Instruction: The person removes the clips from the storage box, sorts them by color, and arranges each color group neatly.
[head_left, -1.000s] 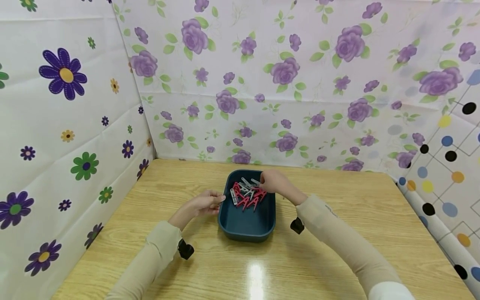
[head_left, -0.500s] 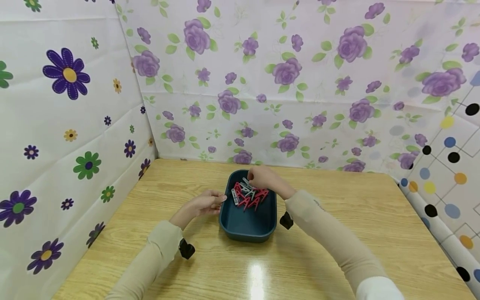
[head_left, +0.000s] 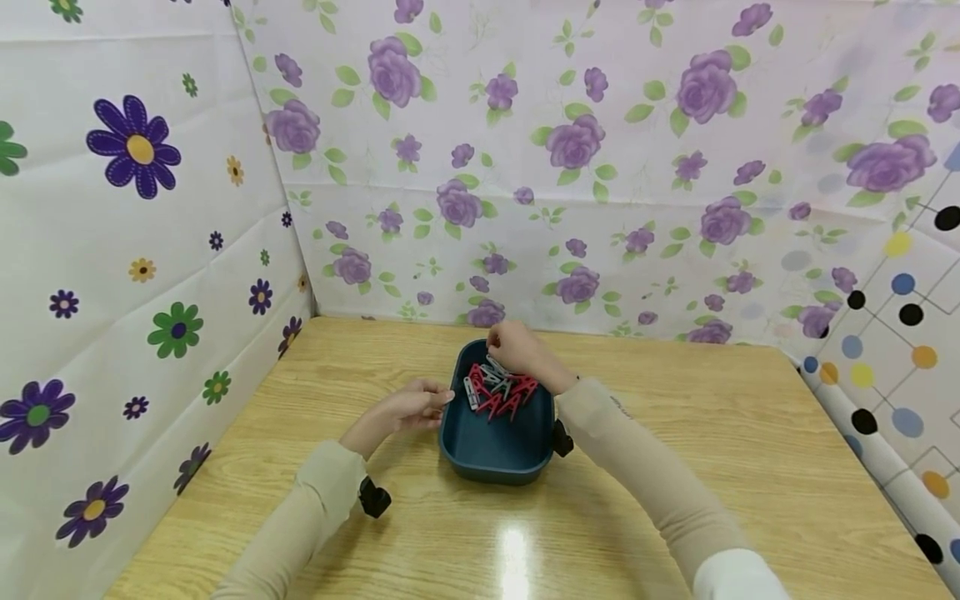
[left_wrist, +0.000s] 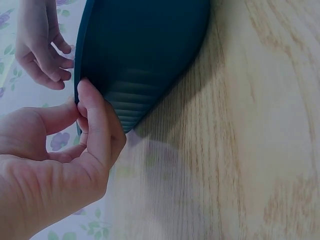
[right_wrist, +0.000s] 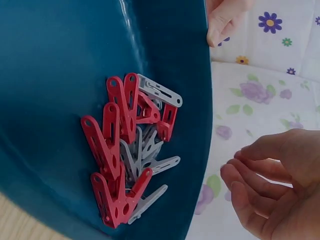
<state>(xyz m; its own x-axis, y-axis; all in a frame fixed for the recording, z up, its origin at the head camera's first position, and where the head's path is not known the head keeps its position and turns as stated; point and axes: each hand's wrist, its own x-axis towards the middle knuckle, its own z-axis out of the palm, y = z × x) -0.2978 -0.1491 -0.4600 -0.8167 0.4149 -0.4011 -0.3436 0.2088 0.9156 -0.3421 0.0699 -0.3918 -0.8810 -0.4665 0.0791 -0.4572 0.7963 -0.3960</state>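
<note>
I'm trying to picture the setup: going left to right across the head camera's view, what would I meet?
Daisy-print cloth → left hand → dark blue tub → polka-dot cloth.

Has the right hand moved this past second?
Yes: in the head view, the right hand has moved left, judged against the bin.

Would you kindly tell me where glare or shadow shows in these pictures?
Head view: glare on the table, in front of the bin; left wrist view: soft shadow on the table beside the bin; right wrist view: pale reflected streak inside the bin.
</note>
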